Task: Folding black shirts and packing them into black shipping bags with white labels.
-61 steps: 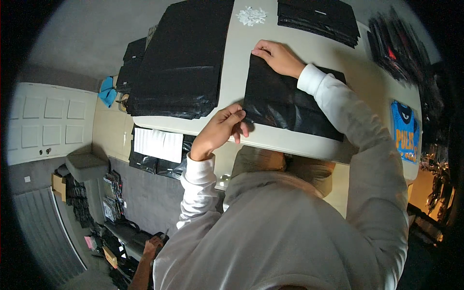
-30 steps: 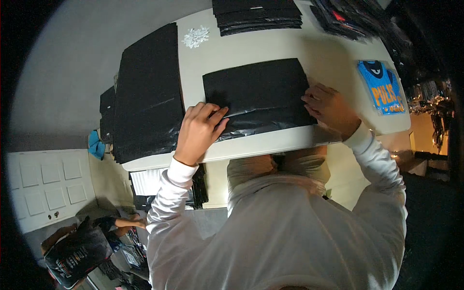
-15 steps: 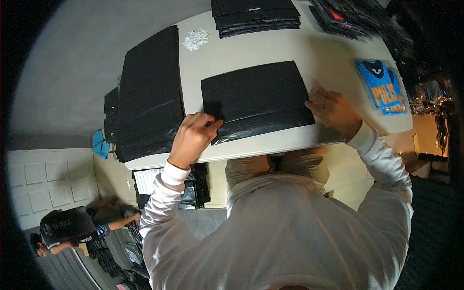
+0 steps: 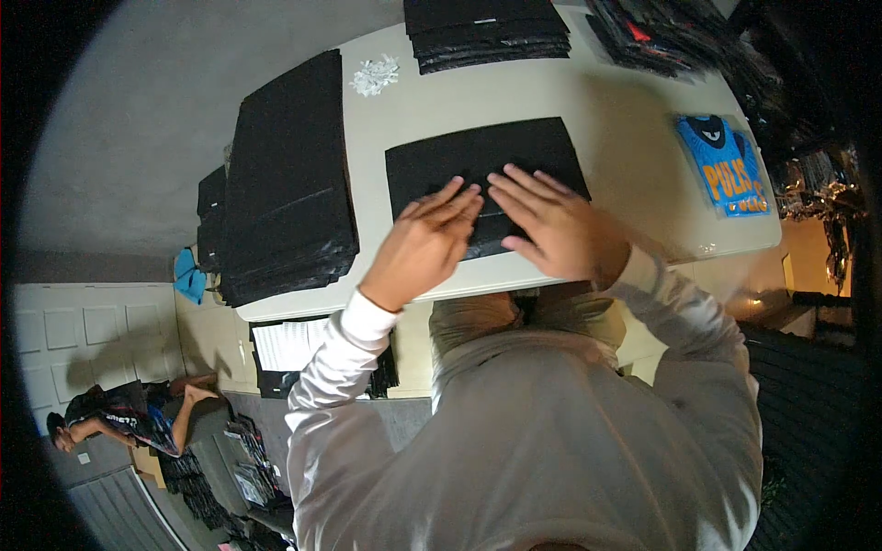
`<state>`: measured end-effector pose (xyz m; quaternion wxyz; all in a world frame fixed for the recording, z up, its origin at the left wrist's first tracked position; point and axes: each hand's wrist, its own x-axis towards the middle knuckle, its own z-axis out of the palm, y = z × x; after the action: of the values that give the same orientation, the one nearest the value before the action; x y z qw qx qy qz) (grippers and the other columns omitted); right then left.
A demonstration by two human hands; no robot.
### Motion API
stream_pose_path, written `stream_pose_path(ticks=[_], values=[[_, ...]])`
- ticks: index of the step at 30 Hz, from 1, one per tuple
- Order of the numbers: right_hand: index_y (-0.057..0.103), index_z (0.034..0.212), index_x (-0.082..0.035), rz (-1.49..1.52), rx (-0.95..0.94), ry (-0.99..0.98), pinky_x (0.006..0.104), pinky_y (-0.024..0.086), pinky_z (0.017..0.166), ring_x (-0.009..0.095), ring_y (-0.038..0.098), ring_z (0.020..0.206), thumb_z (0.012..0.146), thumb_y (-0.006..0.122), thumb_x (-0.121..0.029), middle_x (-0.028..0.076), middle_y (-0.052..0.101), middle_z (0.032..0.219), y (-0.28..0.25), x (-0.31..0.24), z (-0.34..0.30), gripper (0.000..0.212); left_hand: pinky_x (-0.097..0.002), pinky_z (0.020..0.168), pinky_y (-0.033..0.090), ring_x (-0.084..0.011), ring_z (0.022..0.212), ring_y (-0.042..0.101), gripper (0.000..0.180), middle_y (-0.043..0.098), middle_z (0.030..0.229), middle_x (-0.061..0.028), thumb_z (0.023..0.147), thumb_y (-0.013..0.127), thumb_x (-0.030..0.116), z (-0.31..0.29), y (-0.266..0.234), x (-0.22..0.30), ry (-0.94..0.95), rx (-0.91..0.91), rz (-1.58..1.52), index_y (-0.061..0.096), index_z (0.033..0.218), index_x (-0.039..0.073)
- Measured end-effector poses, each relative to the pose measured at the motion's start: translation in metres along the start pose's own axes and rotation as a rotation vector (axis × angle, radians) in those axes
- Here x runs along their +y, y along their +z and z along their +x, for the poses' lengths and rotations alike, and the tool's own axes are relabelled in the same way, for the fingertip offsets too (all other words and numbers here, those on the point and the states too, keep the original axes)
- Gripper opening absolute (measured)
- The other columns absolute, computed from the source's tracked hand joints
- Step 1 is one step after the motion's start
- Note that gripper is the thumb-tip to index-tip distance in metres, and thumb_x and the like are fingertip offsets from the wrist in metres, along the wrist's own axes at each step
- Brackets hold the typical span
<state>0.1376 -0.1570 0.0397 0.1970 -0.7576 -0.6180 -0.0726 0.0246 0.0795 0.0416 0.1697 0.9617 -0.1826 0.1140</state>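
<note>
A flat black plastic bag [image 4: 487,145] lies on the cream table [image 4: 634,119] right in front of me. My left hand [image 4: 424,237] rests on its left part, fingers stretched toward the middle. On the right half my right hand [image 4: 556,222] lies flat with its fingers spread. The fingertips of both hands come close together near the bag's centre. Much of the bag's lower strip is hidden under my palms.
A tall stack of black bags [image 4: 289,174] stands at left. Small white pieces [image 4: 375,75] lie in a heap beyond it. Another black stack [image 4: 487,41] sits at the far edge. Blue packed shirts [image 4: 724,165] lie at right. A person [image 4: 129,415] is at lower left.
Both hands have moved inward from the bag's side edges onto its middle, and their fingers have straightened out. The person at lower left has shifted and changed posture.
</note>
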Motion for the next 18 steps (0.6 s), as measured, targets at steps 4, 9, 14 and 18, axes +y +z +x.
stream_pose_path(ticks=[4, 9, 14, 18], values=[[0.054, 0.141, 0.005, -0.065, -0.078, 0.109, 0.0508, 0.036, 0.118, 0.037, 0.042, 0.146, 0.096, 0.067, -0.03, 0.021, 0.046, 0.155, 0.019, -0.021, -0.008, 0.058, -0.0528, 0.113, 0.043, -0.0363, 0.134, 0.057, 0.031, 0.065, 0.137, -0.0196, 0.096, 0.063, 0.015, -0.005, 0.016, 0.01, -0.011, -0.069, 0.041, 0.07, 0.12, -0.003], [0.063, 0.133, 0.001, -0.142, -0.027, 0.146, 0.0529, 0.037, 0.116, 0.034, 0.047, 0.142, 0.097, 0.063, -0.024, 0.017, 0.054, 0.15, 0.034, -0.03, -0.032, 0.044, -0.0527, 0.111, 0.047, -0.0344, 0.129, 0.061, 0.029, 0.067, 0.133, -0.0194, 0.095, 0.064, 0.014, -0.021, 0.023, 0.017, -0.041, -0.019, 0.041, 0.071, 0.118, -0.002], [0.06, 0.14, -0.003, -0.191, 0.03, 0.213, 0.053, 0.034, 0.119, 0.031, 0.046, 0.144, 0.097, 0.061, -0.022, 0.014, 0.053, 0.152, 0.048, -0.04, -0.037, 0.048, -0.0441, 0.092, 0.058, -0.031, 0.098, 0.075, 0.022, 0.077, 0.104, -0.016, 0.092, 0.069, 0.014, 0.009, -0.012, -0.005, -0.146, 0.059, -0.11, 0.078, 0.109, 0.006], [0.057, 0.144, -0.005, -0.24, 0.023, 0.268, 0.0557, 0.028, 0.121, 0.03, 0.041, 0.148, 0.097, 0.056, -0.019, 0.012, 0.051, 0.155, 0.054, -0.046, -0.038, 0.049, -0.0408, 0.077, 0.06, -0.0327, 0.077, 0.076, 0.022, 0.077, 0.087, -0.0158, 0.091, 0.07, 0.023, 0.058, -0.022, -0.105, -0.508, 0.343, -0.039, 0.08, 0.098, 0.005]])
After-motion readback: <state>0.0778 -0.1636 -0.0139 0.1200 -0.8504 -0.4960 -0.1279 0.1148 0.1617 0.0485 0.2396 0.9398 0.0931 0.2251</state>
